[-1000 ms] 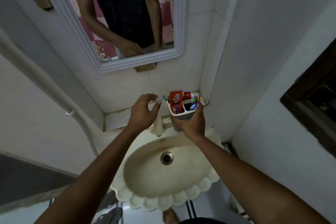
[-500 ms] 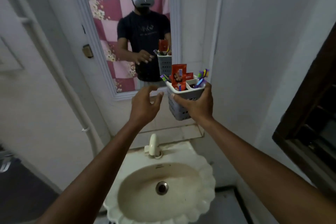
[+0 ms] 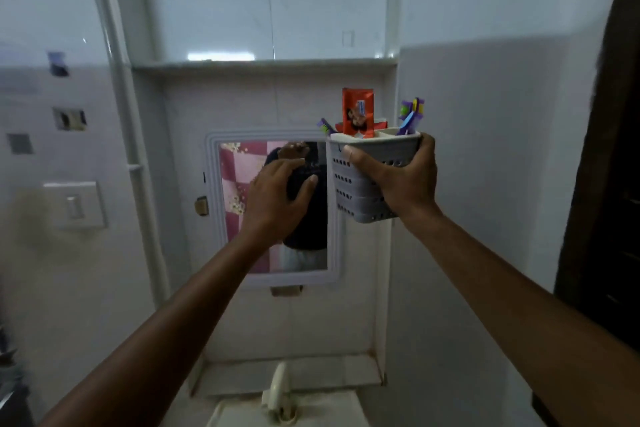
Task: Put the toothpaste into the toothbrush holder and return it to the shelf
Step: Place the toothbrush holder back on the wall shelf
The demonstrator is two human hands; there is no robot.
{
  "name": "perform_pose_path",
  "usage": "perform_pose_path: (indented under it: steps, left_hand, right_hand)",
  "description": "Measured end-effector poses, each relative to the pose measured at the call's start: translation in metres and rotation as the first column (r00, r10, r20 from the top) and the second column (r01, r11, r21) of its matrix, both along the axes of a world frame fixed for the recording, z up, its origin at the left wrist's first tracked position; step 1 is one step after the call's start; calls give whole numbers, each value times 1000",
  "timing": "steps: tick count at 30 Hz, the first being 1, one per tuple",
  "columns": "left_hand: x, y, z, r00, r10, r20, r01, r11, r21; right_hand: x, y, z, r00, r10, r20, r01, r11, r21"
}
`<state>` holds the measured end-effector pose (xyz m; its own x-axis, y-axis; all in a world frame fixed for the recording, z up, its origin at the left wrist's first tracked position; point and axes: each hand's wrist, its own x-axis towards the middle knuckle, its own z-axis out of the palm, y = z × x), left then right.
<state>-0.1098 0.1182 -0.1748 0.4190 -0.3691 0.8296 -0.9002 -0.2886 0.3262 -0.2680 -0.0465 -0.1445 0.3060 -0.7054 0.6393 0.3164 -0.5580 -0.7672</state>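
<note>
While the right hand (image 3: 401, 180) grips the toothbrush holder (image 3: 360, 184), toothpaste (image 3: 357, 111) inside, the left hand (image 3: 277, 198) hangs open and empty. Lift it level above the shelf (image 3: 263, 63), then set it down flat.

Both forearms are bare to the bottom edge of the frame, with no sleeves, watch or bands in sight. The left hand (image 3: 277, 196) and right hand (image 3: 403, 180) wear no rings or gloves; short, plain nails show on the thumbs. The mirror (image 3: 273, 208), centre frame, reflects a dark top above pale legwear.
</note>
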Motion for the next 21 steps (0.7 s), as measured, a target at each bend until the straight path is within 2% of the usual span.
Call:
perform_pose_path:
  steps: [3, 8, 15, 21]
  left_hand:
    - [3, -4, 41, 998, -26, 54, 28, 999, -30]
    - [26, -20, 110, 977, 74, 202, -60, 995, -76]
    - [74, -53, 183, 956, 142, 258, -92, 976, -196]
    - [137, -84, 203, 967, 179, 183, -172, 984, -51]
  right_hand:
    - [-8, 1, 48, 997, 25, 75, -26, 1000, 6]
    - [-8, -1, 122, 987, 7, 162, -1, 999, -37]
    - [17, -11, 194, 969, -101, 223, 122, 989, -83]
    - [52, -26, 227, 963, -187, 195, 210, 972, -104]
